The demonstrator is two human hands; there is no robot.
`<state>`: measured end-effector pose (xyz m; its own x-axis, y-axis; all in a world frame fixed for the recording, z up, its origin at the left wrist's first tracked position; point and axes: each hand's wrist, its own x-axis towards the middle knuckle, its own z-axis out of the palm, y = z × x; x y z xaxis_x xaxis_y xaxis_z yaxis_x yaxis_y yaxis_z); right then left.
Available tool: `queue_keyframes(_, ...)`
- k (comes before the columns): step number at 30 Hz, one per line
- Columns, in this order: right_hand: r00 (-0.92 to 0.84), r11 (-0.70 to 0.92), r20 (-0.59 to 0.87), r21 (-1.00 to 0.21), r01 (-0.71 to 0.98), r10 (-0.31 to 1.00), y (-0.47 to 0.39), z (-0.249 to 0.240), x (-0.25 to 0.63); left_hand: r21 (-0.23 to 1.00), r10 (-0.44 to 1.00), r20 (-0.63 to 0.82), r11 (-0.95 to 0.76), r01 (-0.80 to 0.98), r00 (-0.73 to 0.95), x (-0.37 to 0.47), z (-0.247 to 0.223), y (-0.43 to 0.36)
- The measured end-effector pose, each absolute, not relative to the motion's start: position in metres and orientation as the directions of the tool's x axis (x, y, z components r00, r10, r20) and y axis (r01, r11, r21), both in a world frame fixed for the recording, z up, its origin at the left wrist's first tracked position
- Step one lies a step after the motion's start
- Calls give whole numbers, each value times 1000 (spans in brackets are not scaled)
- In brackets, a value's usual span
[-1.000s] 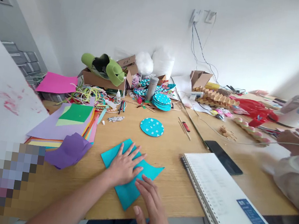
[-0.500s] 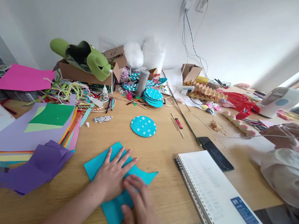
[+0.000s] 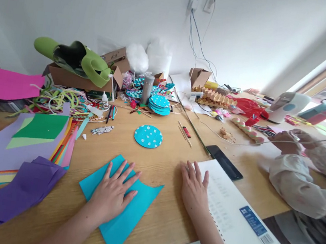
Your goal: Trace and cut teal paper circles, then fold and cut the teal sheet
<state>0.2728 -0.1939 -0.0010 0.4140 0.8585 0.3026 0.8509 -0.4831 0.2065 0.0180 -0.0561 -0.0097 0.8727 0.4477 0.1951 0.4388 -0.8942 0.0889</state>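
Observation:
My left hand lies flat, fingers spread, on a folded teal paper sheet on the wooden table. My right hand rests open on the left edge of a white spiral notebook, holding nothing. A teal dotted paper disc sits on the table beyond both hands.
Stacked coloured papers and crumpled purple paper lie at left. A black phone lies by the notebook. Boxes, a green foam shape, a metal cylinder and craft scraps crowd the back. Another person's hands work with a wire at right.
My right hand left the teal sheet and moved right onto the notebook's edge. My left hand stays pressed on the sheet. The view has turned to the right.

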Motion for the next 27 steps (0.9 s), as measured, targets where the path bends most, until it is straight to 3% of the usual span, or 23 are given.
queue_keyframes(8,304,-384,290,279,880,907,-222,-7,294,80,460,255,-886,456,850,16,-9,-57)
queue_keyframes(13,275,-360,333,227,905,902,-222,-10,294,268,499,307,-863,429,810,12,-4,-55)
queue_keyframes(18,231,-286,455,56,957,860,-217,-7,277,448,597,293,-776,444,747,11,9,-51)
queue_keyframes(23,112,-78,500,-89,993,859,-208,11,226,314,558,226,-817,483,798,11,30,-53)
queue_keyframes(27,-44,93,370,-114,989,928,-193,21,168,182,562,172,-825,534,809,7,36,-49)
